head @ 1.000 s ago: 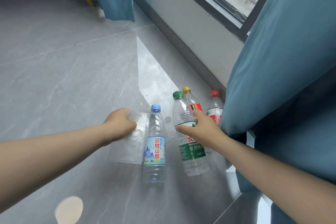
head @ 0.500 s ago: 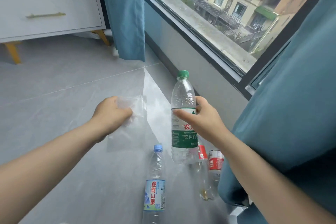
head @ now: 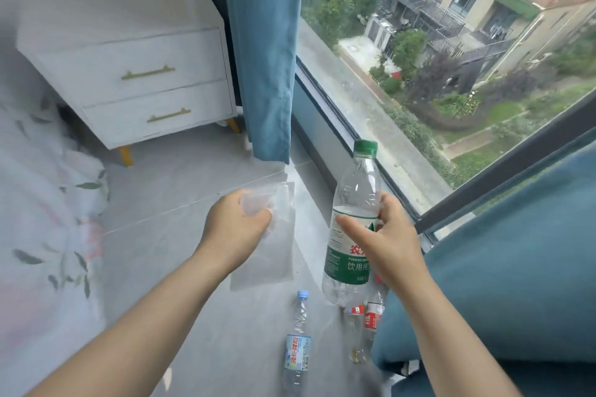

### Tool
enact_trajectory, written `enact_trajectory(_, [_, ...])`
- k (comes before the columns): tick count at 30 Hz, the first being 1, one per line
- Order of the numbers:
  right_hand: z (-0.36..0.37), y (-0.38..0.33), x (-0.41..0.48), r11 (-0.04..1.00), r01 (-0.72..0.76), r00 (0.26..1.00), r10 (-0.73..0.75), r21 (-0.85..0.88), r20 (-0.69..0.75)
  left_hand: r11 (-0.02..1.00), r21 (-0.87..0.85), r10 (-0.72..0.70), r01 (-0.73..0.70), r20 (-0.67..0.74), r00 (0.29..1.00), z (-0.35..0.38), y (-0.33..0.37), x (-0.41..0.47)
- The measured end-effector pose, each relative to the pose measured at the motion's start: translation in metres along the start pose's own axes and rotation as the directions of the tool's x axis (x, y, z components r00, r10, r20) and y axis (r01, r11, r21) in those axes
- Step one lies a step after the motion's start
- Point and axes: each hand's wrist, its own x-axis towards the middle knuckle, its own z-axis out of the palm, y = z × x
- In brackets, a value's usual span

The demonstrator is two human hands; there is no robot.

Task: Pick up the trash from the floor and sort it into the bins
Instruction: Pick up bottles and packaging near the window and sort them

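Head view, looking down along both forearms toward a grey tiled floor beside a window.

The left hand is closed around the top edge of a clear plastic bag, fingers curled into the film. The bag hangs flat below the fist, off the floor.

The right hand grips a green-capped bottle at its mid-body, with the thumb across the front above the green label and the fingers wrapped round the far side. The bottle is clear, held in the air, nearly upright with its cap leaning slightly to the right, just beside the bag.

Three more bottles are on the floor below the hands. A blue-capped bottle with a blue and white label stands under the bag. Two red-labelled bottles stand close together to its right, partly hidden by the held bottle and touching the hem of the near curtain.

Background: a white nightstand with two drawers and gold handles, a second teal curtain hanging beside it, and floral bedding at the left edge.
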Motion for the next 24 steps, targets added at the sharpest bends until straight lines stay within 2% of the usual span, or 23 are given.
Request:
enact_trajectory(6, [-0.073, -0.163, -0.076, 0.999, 0.024, 0.999, -0.023, 0.046, -0.034, 0.995, -0.078, 0.063, -0.066, -0.035, 0.997, -0.081, 0.151, -0.082])
enact_trajectory(14, [-0.175, -0.357, -0.207, 0.994, 0.106, 0.986, -0.102, 0.018, -0.134, 0.981, -0.141, 0.138, -0.131, 0.039, 0.990, -0.174, 0.331, -0.199])
enact_trajectory(18, [-0.206, -0.401, -0.284, 0.991, 0.134, 0.968, -0.132, -0.004, -0.215, 0.964, -0.180, 0.221, -0.194, 0.144, 0.965, -0.204, 0.384, -0.253])
enact_trajectory(24, [-0.246, -0.411, -0.377, 0.995, 0.104, 0.881, -0.090, 0.005, -0.464, 0.925, -0.175, 0.379, -0.337, 0.364, 0.851, -0.200, 0.435, -0.318])
